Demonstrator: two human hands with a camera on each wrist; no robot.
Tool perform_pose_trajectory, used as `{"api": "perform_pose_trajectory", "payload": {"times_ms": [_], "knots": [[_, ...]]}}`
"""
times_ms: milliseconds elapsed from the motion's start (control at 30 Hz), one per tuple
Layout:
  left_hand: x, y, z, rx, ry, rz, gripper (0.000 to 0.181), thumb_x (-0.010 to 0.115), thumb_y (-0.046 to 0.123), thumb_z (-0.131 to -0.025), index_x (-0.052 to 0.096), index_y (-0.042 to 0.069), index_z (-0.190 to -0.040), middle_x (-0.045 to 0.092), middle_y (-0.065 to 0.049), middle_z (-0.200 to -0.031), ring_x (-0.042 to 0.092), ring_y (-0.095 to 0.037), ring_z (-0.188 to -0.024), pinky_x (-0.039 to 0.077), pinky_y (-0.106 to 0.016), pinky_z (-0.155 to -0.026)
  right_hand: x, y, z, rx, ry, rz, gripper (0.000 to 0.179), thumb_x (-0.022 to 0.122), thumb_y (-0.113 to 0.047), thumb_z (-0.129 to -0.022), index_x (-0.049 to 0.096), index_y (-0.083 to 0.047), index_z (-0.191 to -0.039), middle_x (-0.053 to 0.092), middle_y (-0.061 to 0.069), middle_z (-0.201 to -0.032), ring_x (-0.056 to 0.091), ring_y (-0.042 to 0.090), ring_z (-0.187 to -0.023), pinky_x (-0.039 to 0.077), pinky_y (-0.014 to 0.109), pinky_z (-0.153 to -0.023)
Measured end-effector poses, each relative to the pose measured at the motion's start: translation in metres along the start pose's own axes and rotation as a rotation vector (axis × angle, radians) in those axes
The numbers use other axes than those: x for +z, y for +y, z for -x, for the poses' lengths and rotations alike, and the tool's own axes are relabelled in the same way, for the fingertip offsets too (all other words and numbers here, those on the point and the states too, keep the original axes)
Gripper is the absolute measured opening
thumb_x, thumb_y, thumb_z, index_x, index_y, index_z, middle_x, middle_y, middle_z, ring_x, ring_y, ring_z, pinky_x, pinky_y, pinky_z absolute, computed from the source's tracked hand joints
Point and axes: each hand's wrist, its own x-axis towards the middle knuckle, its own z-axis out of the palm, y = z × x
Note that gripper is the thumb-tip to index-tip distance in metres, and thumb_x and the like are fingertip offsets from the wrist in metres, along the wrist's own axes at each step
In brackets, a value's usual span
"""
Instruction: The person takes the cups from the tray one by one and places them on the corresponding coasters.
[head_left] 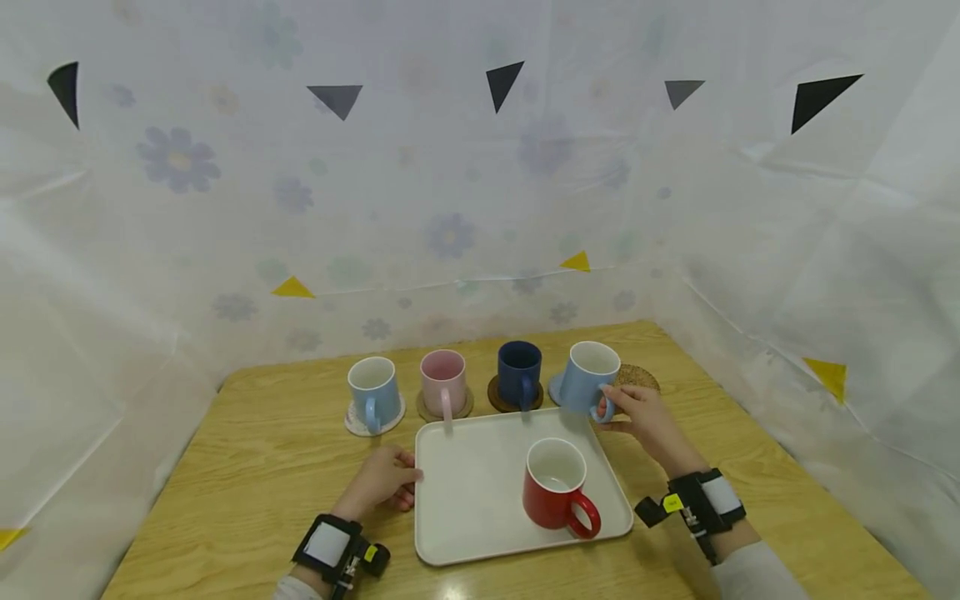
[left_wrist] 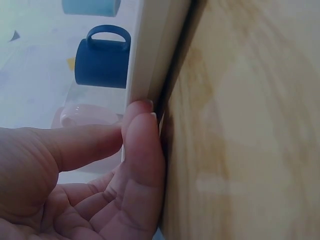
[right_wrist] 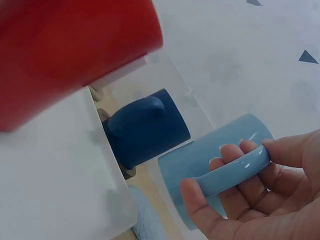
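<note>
By its handle, my right hand [head_left: 637, 417] holds a light blue mug [head_left: 585, 379], slightly tilted near the back right corner of the white tray [head_left: 472, 500]. In the right wrist view, the fingers pass through the handle of this light blue mug [right_wrist: 200, 160], and its base is off the pale blue coaster [right_wrist: 145, 215]. My left hand [head_left: 386, 479] pinches the left rim of the tray between thumb and fingers; the left wrist view shows the tray rim [left_wrist: 150, 55] at the fingertips. A red mug [head_left: 547, 496] stands upright on the tray's right part, handle toward the front right.
Behind the tray stand another light blue mug [head_left: 373, 390] on a whitish coaster [head_left: 356, 425], a pink mug [head_left: 442, 379] on a tan coaster [head_left: 465, 407], and a dark blue mug [head_left: 519, 371] on a brown coaster [head_left: 495, 400]. A woven coaster [head_left: 637, 377] lies beyond my right hand.
</note>
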Motion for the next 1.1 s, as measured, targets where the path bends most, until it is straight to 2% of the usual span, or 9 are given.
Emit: {"api": "perform_pose_trajectory", "payload": {"times_ms": [100, 233, 433, 667, 833, 967, 1100], "knots": [[0.000, 0.000, 0.000, -0.004, -0.002, 0.011, 0.017, 0.064, 0.006, -0.091, 0.054, -0.004, -0.101, 0.061, -0.009, -0.066, 0.058, -0.013, -0.048, 0.054, -0.027, -0.047, -0.005, 0.002, -0.015, -0.025, 0.019, 0.017, 0.040, 0.052, -0.036, -0.101, 0.060, 0.000, -0.086, 0.058, 0.003, -0.081, 0.062, 0.018, -0.086, 0.057, 0.046, -0.086], [-0.001, 0.000, 0.001, -0.004, -0.005, 0.021, 0.017, 0.063, 0.006, -0.091, 0.054, -0.003, -0.101, 0.061, -0.009, -0.066, 0.058, -0.013, -0.049, 0.054, -0.027, -0.046, -0.008, 0.010, -0.035, -0.049, 0.042, 0.008, 0.044, 0.053, -0.036, -0.100, 0.058, 0.006, -0.090, 0.058, 0.005, -0.084, 0.062, 0.020, -0.085, 0.057, 0.047, -0.085], [-0.001, 0.000, 0.000, 0.010, -0.009, 0.031, 0.016, 0.063, 0.005, -0.091, 0.053, -0.004, -0.100, 0.060, -0.009, -0.065, 0.057, -0.012, -0.048, 0.054, -0.027, -0.046, -0.007, 0.024, -0.055, -0.030, 0.051, -0.018, 0.045, 0.053, -0.035, -0.100, 0.059, 0.008, -0.093, 0.061, 0.004, -0.084, 0.061, 0.017, -0.083, 0.056, 0.051, -0.086], [0.001, -0.002, -0.001, 0.018, -0.022, 0.039, 0.017, 0.063, 0.005, -0.090, 0.053, -0.004, -0.101, 0.059, -0.008, -0.064, 0.057, -0.011, -0.047, 0.054, -0.026, -0.046, -0.006, 0.039, -0.063, 0.016, 0.049, -0.022, 0.044, 0.051, -0.033, -0.101, 0.059, 0.010, -0.098, 0.062, 0.003, -0.083, 0.061, 0.014, -0.082, 0.057, 0.048, -0.085], [0.002, -0.001, -0.001, 0.007, -0.026, 0.032, 0.017, 0.064, 0.005, -0.091, 0.053, -0.003, -0.100, 0.059, -0.008, -0.062, 0.056, -0.012, -0.047, 0.053, -0.026, -0.046, -0.006, 0.042, -0.062, 0.029, 0.045, -0.041, 0.043, 0.051, -0.029, -0.102, 0.058, 0.013, -0.100, 0.062, 0.005, -0.084, 0.060, 0.015, -0.082, 0.058, 0.048, -0.083], [0.001, -0.002, -0.001, 0.001, -0.029, 0.032, 0.017, 0.064, 0.006, -0.091, 0.053, -0.003, -0.101, 0.059, -0.008, -0.062, 0.056, -0.012, -0.047, 0.053, -0.026, -0.046, -0.006, 0.047, -0.062, 0.037, 0.040, -0.033, 0.043, 0.051, -0.032, -0.102, 0.058, 0.010, -0.097, 0.062, 0.005, -0.083, 0.060, 0.014, -0.080, 0.058, 0.044, -0.081], [0.000, -0.003, -0.002, 0.005, -0.025, 0.037, 0.018, 0.064, 0.006, -0.091, 0.052, -0.003, -0.101, 0.059, -0.008, -0.062, 0.056, -0.012, -0.047, 0.053, -0.025, -0.045, -0.005, 0.051, -0.065, 0.032, 0.014, 0.019, 0.047, 0.048, -0.036, -0.102, 0.057, 0.010, -0.098, 0.060, 0.009, -0.089, 0.060, 0.016, -0.085, 0.058, 0.042, -0.081]]}}
